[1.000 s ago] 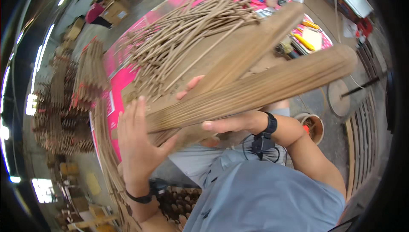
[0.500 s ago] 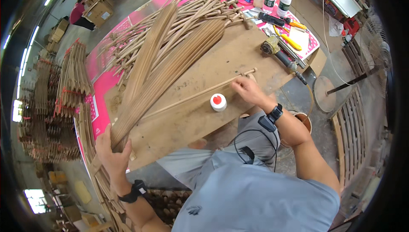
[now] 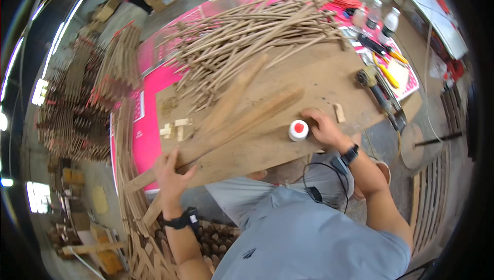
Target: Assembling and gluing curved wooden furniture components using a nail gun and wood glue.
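My left hand point(image 3: 174, 176) grips the lower end of a bundle of thin wooden slats point(image 3: 239, 120), thumb and fingers on either side of it. The bundle spreads into two arms over a brown board point(image 3: 242, 159) and is smeared by motion. My right hand point(image 3: 325, 128) is at the board's near edge, fingers loosely bent and apart, with nothing visible in them. Just left of those fingers stands a white bottle with a red cap point(image 3: 298, 130). A small wooden block point(image 3: 339, 112) lies beyond my right hand.
Turned wooden rods point(image 3: 247, 35) are piled at the far side. Small pale blocks point(image 3: 180, 124) lie at left. A power tool point(image 3: 378, 92), a yellow-handled tool point(image 3: 389, 76) and bottles point(image 3: 391, 21) sit at right. Bundled lattices point(image 3: 77, 105) stand left of the table.
The view has shifted. The slat bundle has come down and nearer, off the rod pile, uncovering the pale blocks. The single rod under my right hand no longer shows there.
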Demonstrator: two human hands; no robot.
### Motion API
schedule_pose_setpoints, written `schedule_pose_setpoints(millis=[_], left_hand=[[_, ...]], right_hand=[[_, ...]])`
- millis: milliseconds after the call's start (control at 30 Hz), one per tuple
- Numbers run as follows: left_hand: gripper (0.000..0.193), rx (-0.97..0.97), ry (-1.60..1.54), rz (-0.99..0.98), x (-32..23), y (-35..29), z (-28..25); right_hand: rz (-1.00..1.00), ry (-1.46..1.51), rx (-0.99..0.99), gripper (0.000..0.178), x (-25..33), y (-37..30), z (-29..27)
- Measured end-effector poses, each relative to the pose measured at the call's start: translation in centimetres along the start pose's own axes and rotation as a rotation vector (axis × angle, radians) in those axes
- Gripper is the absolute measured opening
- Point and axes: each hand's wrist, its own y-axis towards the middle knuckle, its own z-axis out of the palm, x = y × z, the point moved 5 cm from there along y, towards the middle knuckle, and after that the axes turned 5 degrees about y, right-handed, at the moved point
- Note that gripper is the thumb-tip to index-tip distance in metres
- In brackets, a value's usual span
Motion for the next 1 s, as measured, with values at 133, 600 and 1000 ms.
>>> schedule_pose_setpoints(millis=[133, 600, 1000], left_hand=[[0.071, 0.1, -0.008, 0.013, -0.4, -1.5, 6.1], [0.071, 0.176, -0.206, 0.135, -10.2, 3.9, 14.1], [0.075, 0.198, -0.311, 0.318, -15.9, 5.1, 18.6]], right_hand=[[-0.109, -0.02, 0.023, 0.075, 3.2, -2.9, 0.7], [-0.158, -0.041, -0.105, 0.062, 3.1, -3.3, 2.8], [-0.22, -0.131, -0.189, 0.063, 2.9, -4.0, 3.6]])
